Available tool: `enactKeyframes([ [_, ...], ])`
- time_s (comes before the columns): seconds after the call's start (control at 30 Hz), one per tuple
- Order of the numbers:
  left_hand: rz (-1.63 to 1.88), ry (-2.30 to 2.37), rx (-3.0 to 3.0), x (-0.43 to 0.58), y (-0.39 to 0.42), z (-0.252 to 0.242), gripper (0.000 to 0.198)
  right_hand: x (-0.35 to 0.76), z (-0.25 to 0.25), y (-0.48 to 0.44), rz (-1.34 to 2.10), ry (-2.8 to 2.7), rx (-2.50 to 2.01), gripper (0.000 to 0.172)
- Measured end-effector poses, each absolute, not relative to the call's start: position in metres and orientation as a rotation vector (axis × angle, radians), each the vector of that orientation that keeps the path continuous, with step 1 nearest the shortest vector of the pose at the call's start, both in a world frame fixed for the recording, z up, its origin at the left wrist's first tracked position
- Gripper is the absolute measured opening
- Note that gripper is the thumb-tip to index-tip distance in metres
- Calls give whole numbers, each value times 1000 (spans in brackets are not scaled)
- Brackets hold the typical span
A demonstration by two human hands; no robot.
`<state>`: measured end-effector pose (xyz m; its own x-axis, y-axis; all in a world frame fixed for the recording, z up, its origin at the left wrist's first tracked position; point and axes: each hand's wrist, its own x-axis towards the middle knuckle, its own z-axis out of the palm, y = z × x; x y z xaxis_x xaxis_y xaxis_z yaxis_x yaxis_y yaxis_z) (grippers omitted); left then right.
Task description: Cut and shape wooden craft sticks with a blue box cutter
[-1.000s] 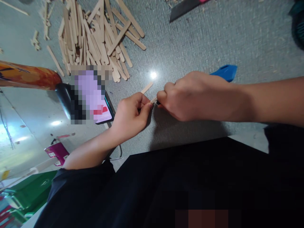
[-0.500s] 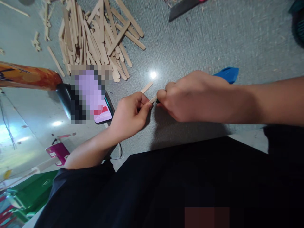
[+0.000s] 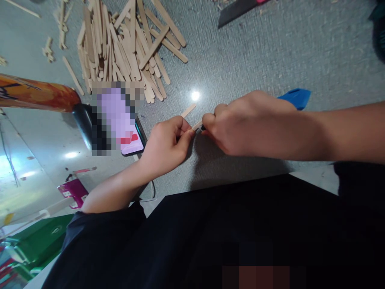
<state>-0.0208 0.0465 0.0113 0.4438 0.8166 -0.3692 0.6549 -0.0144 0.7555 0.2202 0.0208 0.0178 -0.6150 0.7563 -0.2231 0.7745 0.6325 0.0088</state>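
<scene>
Between thumb and fingers, my left hand (image 3: pixel 167 142) pinches a flat wooden craft stick (image 3: pixel 197 126). Another craft stick (image 3: pixel 189 110) shows just beyond the fingers; whether they hold it too, I cannot tell. My right hand (image 3: pixel 245 124) is closed in a fist around a blue-handled cutter (image 3: pixel 296 98), whose blue end sticks out behind the hand. The cutter's dark front end is at the held stick, mostly covered by the fingers. Both hands are close together, low over the grey tabletop (image 3: pixel 270 60).
A heap of craft sticks (image 3: pixel 126 44) lies at the far left. Near my left wrist are a phone (image 3: pixel 132 144) with a cable and a black object (image 3: pixel 82 124). An orange can (image 3: pixel 36 92) is further left. A dark flat blade (image 3: pixel 236 14) lies at the top.
My right hand and the blue-handled cutter have shifted slightly to the right. The left hand keeps its pinch on the stick; the whole view has moved a little.
</scene>
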Motion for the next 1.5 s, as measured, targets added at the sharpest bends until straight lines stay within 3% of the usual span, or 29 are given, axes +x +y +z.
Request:
enactKeyframes([
  [0.47, 234, 1296, 1722, -19, 46, 11, 21, 227, 21, 29, -254, 2669, 1247, 31],
  [0.53, 255, 1290, 1691, -19, 46, 11, 20, 229, 23, 32, -414, 2689, 1324, 29],
  [0.67, 277, 1267, 1647, -19, 47, 11, 22, 231, 25, 42, -878, 2617, 1482, 44],
  [0.9, 472, 1238, 1492, -21, 44, 2, 21, 230, 17, 56, -920, 2615, 1497, 28],
  [1.0, 574, 1174, 1387, -20, 40, -1, 24, 232, 25, 58, -1202, 2655, 1622, 36],
  [1.13, 650, 1087, 1303, -18, 36, -2, 42, 232, 38, 59, -1654, 2514, 1868, 50],
  [1.3, 688, 993, 1265, -17, 29, -3, 48, 225, 32, 59, -2065, 2140, 2041, 36],
  [1.5, 712, 978, 1051, -16, 26, -4, 47, 224, 27, 58, -2443, 1903, 1883, 37],
])
